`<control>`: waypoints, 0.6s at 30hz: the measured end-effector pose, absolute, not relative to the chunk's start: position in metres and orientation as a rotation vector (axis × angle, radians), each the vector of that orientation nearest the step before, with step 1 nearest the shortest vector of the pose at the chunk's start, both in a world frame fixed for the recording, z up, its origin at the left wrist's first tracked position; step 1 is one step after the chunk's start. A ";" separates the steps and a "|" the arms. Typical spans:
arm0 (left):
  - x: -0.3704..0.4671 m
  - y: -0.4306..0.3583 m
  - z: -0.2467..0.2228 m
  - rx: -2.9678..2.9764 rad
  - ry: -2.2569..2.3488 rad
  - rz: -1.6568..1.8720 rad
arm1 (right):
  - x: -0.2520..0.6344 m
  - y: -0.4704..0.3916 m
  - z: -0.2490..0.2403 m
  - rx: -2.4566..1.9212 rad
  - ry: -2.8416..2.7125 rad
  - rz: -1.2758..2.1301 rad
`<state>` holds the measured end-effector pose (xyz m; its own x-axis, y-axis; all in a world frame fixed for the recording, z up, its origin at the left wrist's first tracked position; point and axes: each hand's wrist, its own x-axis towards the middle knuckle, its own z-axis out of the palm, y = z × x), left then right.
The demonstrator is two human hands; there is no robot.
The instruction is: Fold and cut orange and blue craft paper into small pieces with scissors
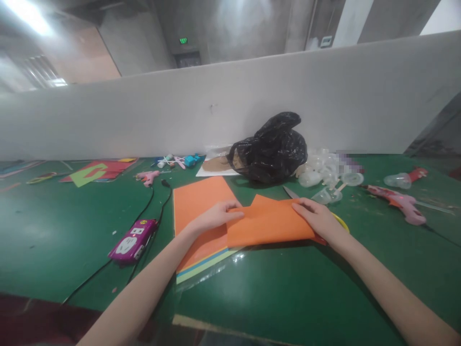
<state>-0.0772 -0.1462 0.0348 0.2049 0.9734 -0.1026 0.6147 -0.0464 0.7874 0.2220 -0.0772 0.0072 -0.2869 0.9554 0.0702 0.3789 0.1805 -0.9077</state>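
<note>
Both hands hold a folded sheet of orange paper (270, 226) low over the green table. My left hand (219, 215) pinches its left end, thumb along the front. At the right end my right hand (319, 218) grips the upper edge, thumb in front. A corner of the sheet sticks up behind the fold. Under my left hand lies a stack of coloured paper (201, 197), orange on top, with blue and light green edges showing. Scissors (290, 192) lie partly hidden behind the paper and my right hand; a blade tip and a yellow handle show.
A purple power strip (133, 241) with black cords lies left. Pink glue guns rest at the left (148, 178) and right (399, 202). A black plastic bag (275, 149) stands at the back, beside clear plastic cups (326, 173). A white partition (144, 115) borders the table.
</note>
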 end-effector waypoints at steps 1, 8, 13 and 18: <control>-0.077 -0.146 0.035 1.747 1.497 0.618 | 0.222 -0.077 0.007 -1.258 -1.784 1.079; -0.078 -0.148 0.037 1.761 1.484 0.617 | 0.223 -0.077 0.005 -1.261 -1.789 1.066; -0.079 -0.148 0.037 1.770 1.480 0.608 | 0.221 -0.075 0.006 -1.281 -1.778 1.047; -0.080 -0.148 0.035 1.763 1.478 0.605 | 0.220 -0.076 0.007 -1.294 -1.756 1.060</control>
